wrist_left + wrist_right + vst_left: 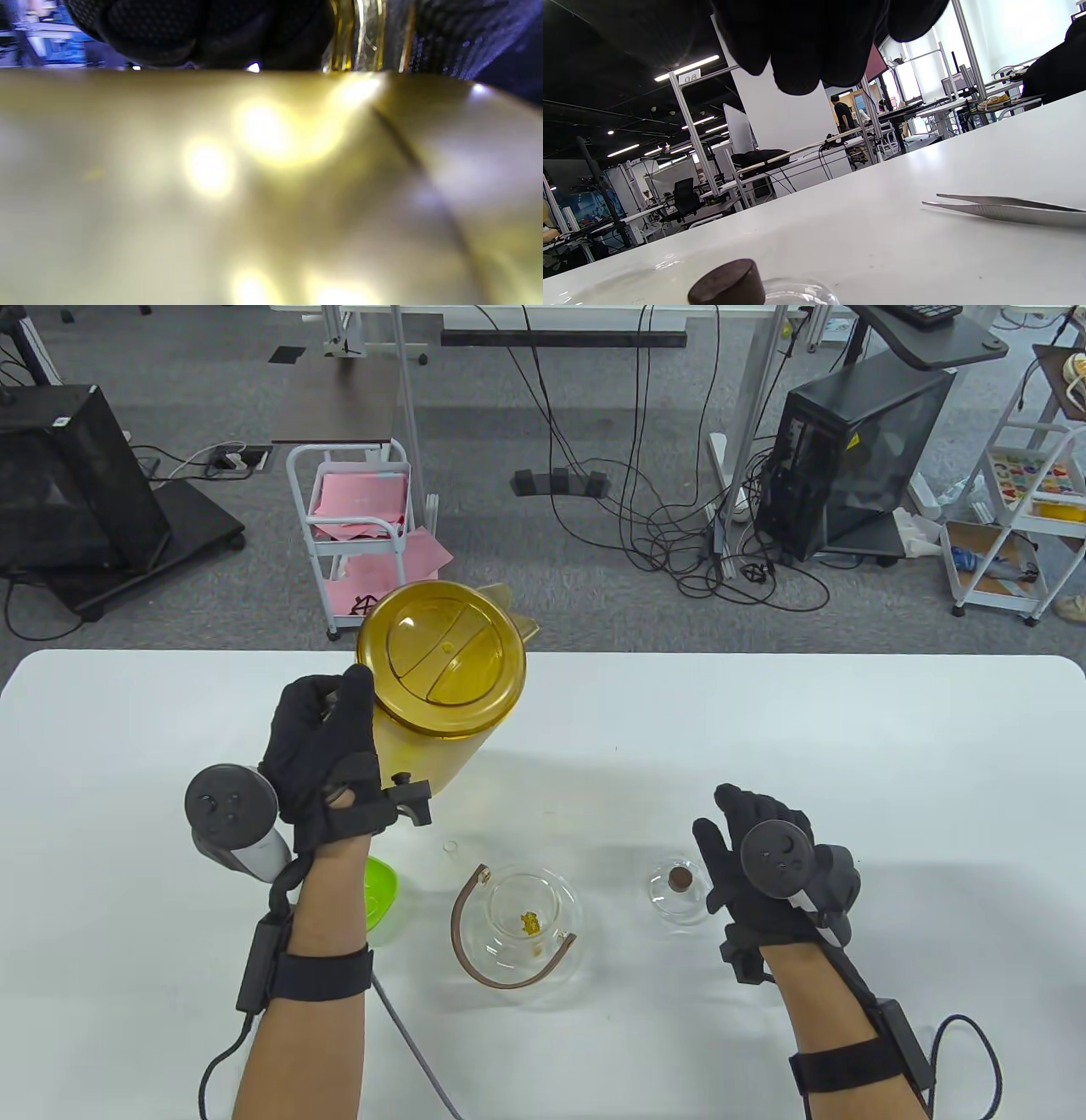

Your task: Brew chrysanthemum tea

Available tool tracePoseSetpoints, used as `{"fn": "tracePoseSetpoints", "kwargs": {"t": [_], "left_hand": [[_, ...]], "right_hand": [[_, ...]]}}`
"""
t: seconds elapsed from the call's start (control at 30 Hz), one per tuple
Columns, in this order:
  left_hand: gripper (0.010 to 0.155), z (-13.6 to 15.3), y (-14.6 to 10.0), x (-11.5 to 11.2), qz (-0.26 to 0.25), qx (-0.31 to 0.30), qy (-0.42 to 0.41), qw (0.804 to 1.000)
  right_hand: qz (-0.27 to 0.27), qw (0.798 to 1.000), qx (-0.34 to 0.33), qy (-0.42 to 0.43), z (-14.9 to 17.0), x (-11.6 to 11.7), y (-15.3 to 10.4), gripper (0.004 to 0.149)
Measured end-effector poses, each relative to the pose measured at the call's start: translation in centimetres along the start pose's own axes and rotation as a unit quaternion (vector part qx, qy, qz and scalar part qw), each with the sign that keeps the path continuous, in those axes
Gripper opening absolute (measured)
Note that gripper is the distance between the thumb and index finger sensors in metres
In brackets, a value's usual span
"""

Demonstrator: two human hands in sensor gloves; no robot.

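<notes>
The left hand point(318, 763) is gripping one translucent amber plastic pitcher point(437, 670), fingers point(356, 704) curling round its handle side; the pitcher is standing roughly upright toward the worktop's far edge, spout pointing away from the person. The right hand point(764, 857) is hovering with fingers relaxed, holding nothing. Near the front edge one clear glass teapot point(522, 925) is sitting open, yellow flowers inside, its brown hoop handle lying tilted. One glass lid with a brown knob point(677, 886) is lying beside it, one pair of steel tweezers point(1005, 209) nearby. The white worktop point(764, 729) is standing in a cable-strewn lab.
</notes>
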State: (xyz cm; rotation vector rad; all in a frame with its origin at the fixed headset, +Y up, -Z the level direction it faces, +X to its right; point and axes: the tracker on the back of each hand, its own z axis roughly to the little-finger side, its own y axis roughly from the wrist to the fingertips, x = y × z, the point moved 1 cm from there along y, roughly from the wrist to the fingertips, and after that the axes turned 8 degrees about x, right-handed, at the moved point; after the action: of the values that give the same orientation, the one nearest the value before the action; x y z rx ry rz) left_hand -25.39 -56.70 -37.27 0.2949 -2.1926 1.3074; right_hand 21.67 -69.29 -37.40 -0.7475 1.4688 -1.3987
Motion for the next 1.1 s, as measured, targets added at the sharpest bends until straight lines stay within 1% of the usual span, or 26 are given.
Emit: {"fn": "tracePoseSetpoints", "kwargs": {"t": [0.07,0.1,0.13,0.2,0.23,0.27,0.3,0.33,0.43,0.57,0.83,0.9,1.1], "left_hand": [[0.057,-0.9,-0.7,0.5,0.007,-0.023,0.031,0.999],[0.057,-1.5,-0.6,0.5,0.014,-0.031,0.051,0.998],[0.057,-2.0,-0.7,0.7,0.037,-0.027,0.07,0.996],[0.056,-2.8,-0.9,1.0,0.048,-0.04,0.087,0.994],[0.056,-3.3,-0.9,1.2,0.062,-0.044,0.096,0.992],[0.056,-4.0,-1.0,1.3,0.09,-0.049,0.106,0.989],[0.056,-4.3,-1.1,1.4,0.099,-0.056,0.113,0.987],[0.056,-5.0,-1.3,1.4,0.118,-0.07,0.13,0.982],[0.056,-6.5,-2.1,1.3,0.15,-0.104,0.171,0.968],[0.056,-8.0,-3.3,0.5,0.194,-0.151,0.21,0.946],[0.056,-7.8,-4.0,-1.4,0.276,-0.183,0.251,0.91],[0.055,-7.7,-4.1,-1.8,0.288,-0.188,0.261,0.902],[0.055,-7.9,-4.4,-2.5,0.308,-0.2,0.28,0.887]], "right_hand": [[0.001,1.0,-0.001,-0.001,-0.1,0.0,-0.1,0.062],[0.001,1.0,-0.001,0.001,-0.1,0.0,-0.1,0.062],[0.003,1.0,-0.002,0.003,-0.2,0.0,-0.2,0.062],[0.004,1.0,-0.003,0.004,-0.3,-0.1,-0.2,0.062],[0.005,1.0,-0.004,0.005,-0.3,-0.1,-0.3,0.062],[0.005,1.0,-0.006,0.004,-0.4,-0.1,-0.3,0.062],[0.005,1.0,-0.007,0.003,-0.4,-0.1,-0.3,0.062],[0.005,1.0,-0.008,0.001,-0.3,-0.1,-0.2,0.062],[0.001,1.0,-0.007,0.0,-0.2,-0.1,-0.2,0.062],[-0.006,1.0,-0.007,0.01,0.0,0.1,-0.2,0.063],[-0.008,1.0,-0.011,0.006,-0.1,0.3,-0.2,0.063],[-0.011,1.0,-0.012,0.004,-0.1,0.5,-0.2,0.063],[-0.015,1.0,-0.012,0.004,0.0,0.5,-0.2,0.063]]}}
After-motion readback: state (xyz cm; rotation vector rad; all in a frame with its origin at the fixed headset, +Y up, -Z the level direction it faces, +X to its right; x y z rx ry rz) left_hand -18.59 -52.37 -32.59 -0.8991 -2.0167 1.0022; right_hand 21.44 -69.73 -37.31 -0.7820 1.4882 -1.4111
